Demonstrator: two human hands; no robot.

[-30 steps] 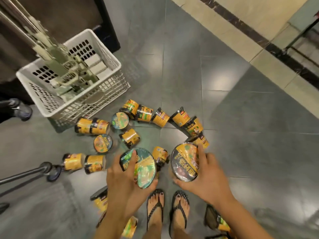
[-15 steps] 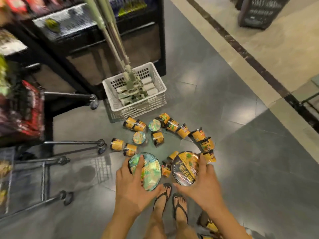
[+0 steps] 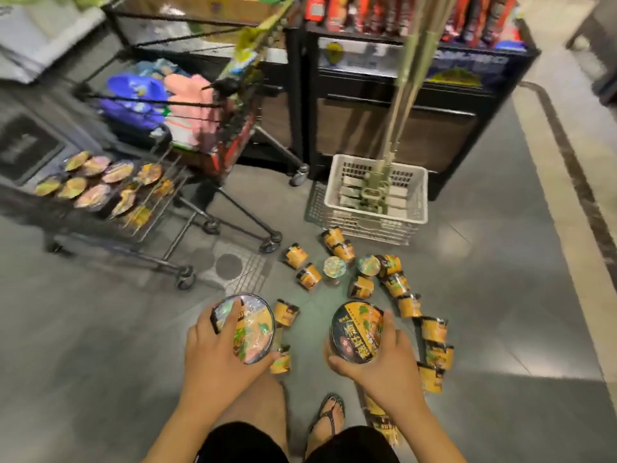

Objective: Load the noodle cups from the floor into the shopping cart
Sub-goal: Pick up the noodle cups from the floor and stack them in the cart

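While the person bends over the tiled floor [image 3: 500,295], left hand [image 3: 217,355] grips one noodle cup [image 3: 248,332], fingers curled across the lid. Right hand [image 3: 384,362] grips a second cup [image 3: 357,332] the same way, lid facing the camera. Both are held in front of the knees, well apart. Loose cups [image 3: 364,285] lie scattered on the floor ahead and to the right, most on their sides, a few upright. Shopping cart [image 3: 230,138] stands ahead-left, and its lower rack holds loaded cups [image 3: 90,182], lids up. White basket [image 3: 377,215] sits beyond the loose cups, by a dark shelf unit [image 3: 400,128]. Cart area blurred.
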